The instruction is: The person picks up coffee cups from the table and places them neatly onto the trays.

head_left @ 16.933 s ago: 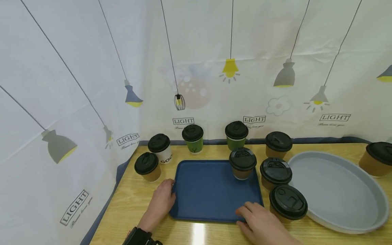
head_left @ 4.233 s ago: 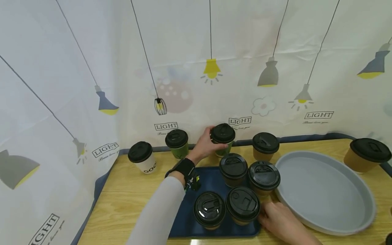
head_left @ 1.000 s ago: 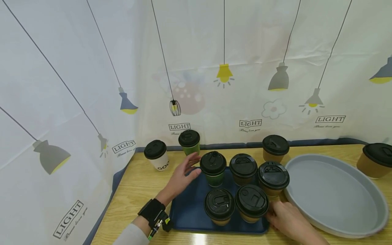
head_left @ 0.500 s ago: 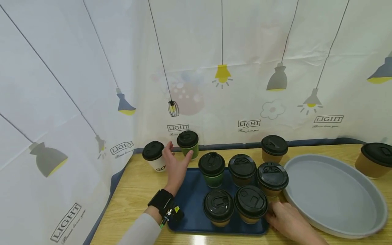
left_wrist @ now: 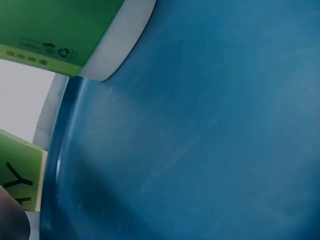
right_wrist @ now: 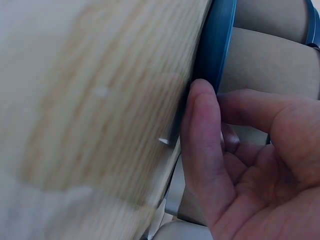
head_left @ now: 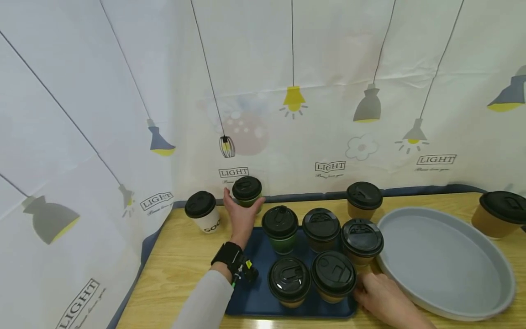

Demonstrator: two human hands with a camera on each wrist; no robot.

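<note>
At the back of the table, my left hand (head_left: 241, 219) reaches round a green paper cup (head_left: 249, 202) with a black lid, fingers on its left and thumb across its right. In the left wrist view a fingertip (left_wrist: 12, 217) overlaps that lettered green cup (left_wrist: 20, 172), outside the tray rim. My right hand (head_left: 382, 297) pinches the right edge of a blue tray (head_left: 256, 301); the right wrist view shows the fingers (right_wrist: 200, 130) at its rim. Another green cup (head_left: 283, 244) and several brown lidded cups (head_left: 289, 279) stand upright on the tray.
A white lidded cup (head_left: 208, 221) stands left of my left hand. One brown cup (head_left: 361, 240) is at the tray's right edge, another (head_left: 363, 201) behind it. A round grey tray (head_left: 448, 260) lies to the right, with a brown cup (head_left: 495, 221) beyond.
Several cups, one green, have come onto the tray since the first frame. Within the last second my left hand moved from beside that green cup to the back green one. The right hand stayed put.
</note>
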